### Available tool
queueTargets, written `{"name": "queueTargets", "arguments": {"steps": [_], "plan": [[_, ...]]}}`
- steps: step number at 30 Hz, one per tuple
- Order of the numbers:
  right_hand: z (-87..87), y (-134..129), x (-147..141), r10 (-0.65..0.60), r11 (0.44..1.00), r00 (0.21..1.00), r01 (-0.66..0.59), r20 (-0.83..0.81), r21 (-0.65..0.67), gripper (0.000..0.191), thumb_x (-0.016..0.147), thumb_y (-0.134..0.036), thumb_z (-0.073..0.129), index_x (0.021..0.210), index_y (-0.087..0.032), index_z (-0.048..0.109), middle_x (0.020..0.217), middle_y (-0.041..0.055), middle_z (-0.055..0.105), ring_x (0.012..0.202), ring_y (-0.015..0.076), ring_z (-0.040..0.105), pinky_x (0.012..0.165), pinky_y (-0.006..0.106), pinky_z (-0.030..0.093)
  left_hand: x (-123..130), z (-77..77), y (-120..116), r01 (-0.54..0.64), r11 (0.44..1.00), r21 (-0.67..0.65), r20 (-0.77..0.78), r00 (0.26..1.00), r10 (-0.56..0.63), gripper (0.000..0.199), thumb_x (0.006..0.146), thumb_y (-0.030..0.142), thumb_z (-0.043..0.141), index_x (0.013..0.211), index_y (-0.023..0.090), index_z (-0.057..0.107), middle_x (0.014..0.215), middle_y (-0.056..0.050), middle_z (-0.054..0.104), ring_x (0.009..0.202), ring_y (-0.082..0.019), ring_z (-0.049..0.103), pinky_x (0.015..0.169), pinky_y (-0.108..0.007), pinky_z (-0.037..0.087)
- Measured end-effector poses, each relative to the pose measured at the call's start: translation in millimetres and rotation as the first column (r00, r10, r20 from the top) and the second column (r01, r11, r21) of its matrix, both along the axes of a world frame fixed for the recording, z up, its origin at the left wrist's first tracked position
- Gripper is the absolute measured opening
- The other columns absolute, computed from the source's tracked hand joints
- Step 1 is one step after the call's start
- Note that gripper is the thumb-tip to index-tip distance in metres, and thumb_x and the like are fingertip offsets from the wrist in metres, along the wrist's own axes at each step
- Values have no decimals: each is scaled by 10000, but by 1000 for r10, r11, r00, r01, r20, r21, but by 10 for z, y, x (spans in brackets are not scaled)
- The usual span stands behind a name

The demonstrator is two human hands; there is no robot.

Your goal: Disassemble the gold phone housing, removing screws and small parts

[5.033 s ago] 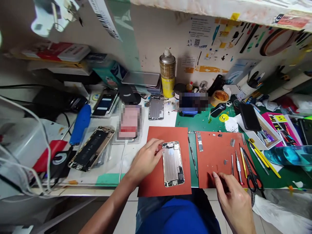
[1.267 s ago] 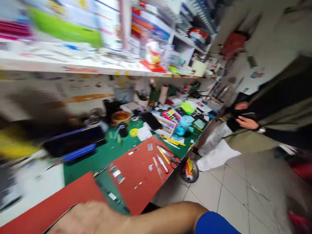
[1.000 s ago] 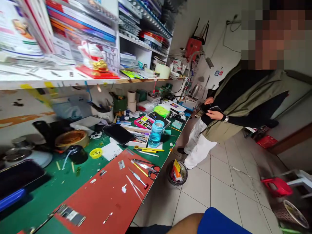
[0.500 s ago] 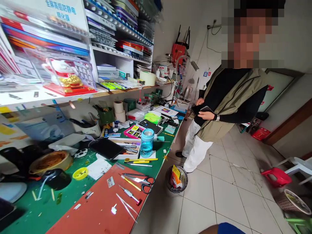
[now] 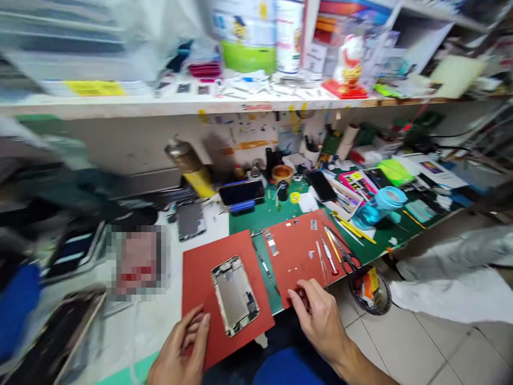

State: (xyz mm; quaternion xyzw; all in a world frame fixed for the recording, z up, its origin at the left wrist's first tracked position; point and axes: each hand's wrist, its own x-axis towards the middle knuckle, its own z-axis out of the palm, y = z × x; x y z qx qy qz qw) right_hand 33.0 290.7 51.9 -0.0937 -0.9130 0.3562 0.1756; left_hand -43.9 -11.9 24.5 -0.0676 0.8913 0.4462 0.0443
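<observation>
An opened phone housing (image 5: 235,295) lies on the left red mat (image 5: 200,267), with its inside facing up. My left hand (image 5: 186,345) rests at that mat's lower left edge, loosely curled, thumb and fingers apart and holding nothing. Over the near edge of the right red mat (image 5: 288,251) is my right hand (image 5: 320,315), fingers bent with a gap to the thumb and nothing visible in them. Tweezers (image 5: 321,259), a screwdriver (image 5: 331,258) and scissors (image 5: 347,254) lie beyond it. A thin tool (image 5: 265,267) sits between the mats.
A blue bottle (image 5: 379,207) and a pen tray (image 5: 347,195) stand to the right. A phone (image 5: 242,193) leans at the back, near a spray can (image 5: 190,166). Below the bench edge is a waste bin (image 5: 371,294), beside a person's white trousers (image 5: 452,294).
The view has swung left and down from the standing person to the bench in front of me. Both my hands and the opened phone housing have come into view.
</observation>
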Motion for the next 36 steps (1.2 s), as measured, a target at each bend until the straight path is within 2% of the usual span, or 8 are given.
{"name": "queueTargets", "arguments": {"steps": [2, 6, 12, 18, 21, 26, 31, 36], "plan": [[30, -249, -83, 79, 993, 996, -82, 37, 88, 197, 1122, -340, 510, 1138, -207, 654, 891, 55, 681, 766, 227, 716, 705, 332, 569, 50, 22, 116, -83, 980, 179, 56, 996, 74, 715, 800, 813, 722, 1242, 251, 702, 1237, -108, 789, 1119, -324, 775, 926, -395, 652], [33, -865, -283, 149, 945, 979, -182, 138, 270, 278, 1007, -461, 702, 1070, -207, 611, 924, 87, 666, 836, 298, 724, 708, 400, 615, 98, 63, 269, -119, 928, 352, 85, 992, 95, 689, 828, 748, 761, 1290, 247, 656, 1388, -136, 732, 1302, -325, 712, 1075, -422, 614], [-187, -1376, -484, 85, 872, 989, -134, 125, 470, 660, 845, -423, 848, 1348, -100, 567, 1275, 315, 666, 1152, 454, 681, 907, 583, 618, 139, 60, 202, -131, 880, 456, 113, 990, 89, 645, 876, 681, 759, 1348, 263, 623, 1491, -147, 679, 1450, -336, 614, 1215, -508, 523], [-312, -1472, -469, 13, 866, 994, -65, 107, 497, 736, 855, -374, 799, 1455, -59, 515, 1407, 371, 608, 1246, 486, 646, 920, 590, 612, 116, 52, 210, -123, 868, 480, 140, 988, 63, 674, 852, 710, 765, 1348, 273, 632, 1516, -141, 668, 1461, -353, 603, 1217, -511, 525], [-219, -1475, -481, -10, 879, 987, -68, 162, 472, 726, 854, -389, 793, 1442, -59, 525, 1314, 349, 645, 1185, 467, 669, 891, 585, 621, 91, 86, 240, -118, 861, 494, 163, 986, 41, 693, 828, 717, 788, 1340, 273, 644, 1512, -136, 674, 1458, -356, 605, 1215, -504, 528], [70, -1323, -504, -1, 908, 976, -91, 219, 409, 527, 831, -442, 792, 1221, -127, 631, 1029, 202, 664, 919, 364, 665, 733, 507, 633, 58, 98, 272, -145, 844, 517, 209, 977, 39, 776, 803, 741, 804, 1390, 261, 641, 1525, -142, 664, 1434, -356, 627, 1235, -500, 504], [255, -1213, -381, -1, 919, 993, -45, 117, 392, 386, 834, -477, 773, 1044, -199, 606, 944, 117, 616, 835, 326, 633, 671, 477, 625, 50, 137, 469, -284, 729, 623, 381, 924, 35, 913, 709, 748, 868, 1436, 239, 653, 1418, -136, 736, 1281, -367, 726, 1001, -410, 667], [326, -1034, -215, 41, 930, 996, -66, 77, 362, 448, 932, -551, 713, 1148, -174, 601, 1026, 141, 649, 902, 331, 641, 727, 487, 618, 36, 273, 746, -332, 637, 696, 443, 896, -16, 873, 645, 641, 954, 1354, 196, 704, 1209, -113, 817, 1123, -357, 782, 911, -397, 684]]}}
